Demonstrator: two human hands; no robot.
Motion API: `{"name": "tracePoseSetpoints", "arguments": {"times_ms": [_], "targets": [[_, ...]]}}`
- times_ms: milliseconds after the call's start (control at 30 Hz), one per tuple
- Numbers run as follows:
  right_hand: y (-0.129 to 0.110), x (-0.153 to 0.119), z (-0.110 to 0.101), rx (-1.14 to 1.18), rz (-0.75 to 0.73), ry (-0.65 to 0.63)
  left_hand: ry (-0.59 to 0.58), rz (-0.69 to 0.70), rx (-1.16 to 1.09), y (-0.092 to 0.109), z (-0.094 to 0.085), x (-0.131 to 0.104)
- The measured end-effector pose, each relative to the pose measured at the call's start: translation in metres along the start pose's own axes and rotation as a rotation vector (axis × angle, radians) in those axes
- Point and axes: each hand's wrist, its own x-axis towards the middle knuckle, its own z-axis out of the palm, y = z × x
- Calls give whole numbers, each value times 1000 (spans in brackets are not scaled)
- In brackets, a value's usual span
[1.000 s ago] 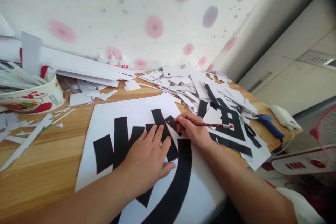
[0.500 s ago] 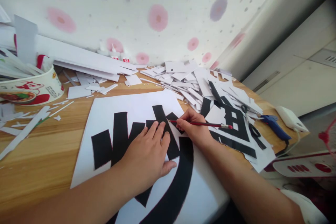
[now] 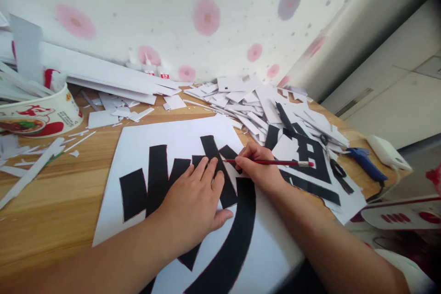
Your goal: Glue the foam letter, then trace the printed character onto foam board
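Note:
A large white board [image 3: 138,142] lies in front of me, partly over the table's front edge. On it rest black cut-out character strokes [image 3: 237,234], with thin reddish lines along some edges. My left hand [image 3: 198,195] lies flat on the black strokes, fingers stretched out, covering part of them. In my right hand [image 3: 258,165] is a dark red pencil [image 3: 275,162], pinched near its point. The pencil's tip meets the edge of a slanting black stroke [image 3: 220,174], just right of my left fingertips. Its eraser end points to the right.
White offcuts [image 3: 241,101] are heaped at the back. More black cut-outs [image 3: 310,161], scissors [image 3: 339,170], a blue glue gun [image 3: 367,163] and a white box [image 3: 387,151] stand at right. A paper tub [image 3: 65,110] with strips is at left, glue bottles [image 3: 149,68] by the wall.
The pencil tip has shifted slightly right and down along the edge of the slanting stroke. My left hand stays in place on the strokes. The view has turned a little.

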Motion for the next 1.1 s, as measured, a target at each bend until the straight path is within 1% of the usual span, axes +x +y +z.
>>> {"name": "tracePoseSetpoints", "arguments": {"times_ms": [200, 300, 400, 500, 667, 867, 1100], "targets": [[-3, -4, -2, 50, -19, -19, -19, -10, -11, 1, -2, 0], [-2, -5, -3, 58, -40, -36, -4, -16, -22, 1, -1, 0], [-2, -7, -5, 14, -50, -47, 27, -11, -23, 0, 0, 0], [-4, -11, -7, -71, -53, -58, 26, -11, -20, 0, 1, 0], [-11, -25, -8, -209, -44, -77, 12, -13, -13, 1, 0, 0], [-6, -45, -9, -176, -28, -64, 18, -14, -10, 1, -1, -1], [-2, -55, -11, -155, -124, -63, 60, 1, -12, 0, 0, -2]]}}
